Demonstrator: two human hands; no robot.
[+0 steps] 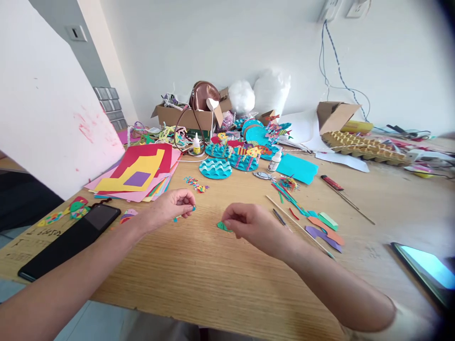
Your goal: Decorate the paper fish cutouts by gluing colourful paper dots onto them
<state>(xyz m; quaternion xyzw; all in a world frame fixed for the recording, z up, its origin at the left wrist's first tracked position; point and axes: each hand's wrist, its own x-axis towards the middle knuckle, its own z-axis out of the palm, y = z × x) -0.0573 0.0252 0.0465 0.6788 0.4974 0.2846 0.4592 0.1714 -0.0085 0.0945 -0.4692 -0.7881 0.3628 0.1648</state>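
My left hand (pixel 182 202) hovers just above the table, thumb and forefinger pinched on a tiny blue paper piece (pixel 194 208). To its right, my right hand (pixel 245 220) has its fingers curled together at a small green paper fish (pixel 222 227) low over the tabletop; the fingers cover part of it. Beneath my left hand lie a few tiny paper scraps (pixel 177 219). Farther back is a small pile of colourful paper bits (pixel 196 183).
Stacked coloured paper (pixel 142 166) and a black phone (pixel 71 241) lie left. Behind are blue wavy paper discs (pixel 215 168) and a glue bottle (pixel 275 160). On the right are a thin wooden stick (pixel 302 228), paper offcuts (pixel 325 231), a cutter knife (pixel 332 183) and a lit tablet (pixel 426 270).
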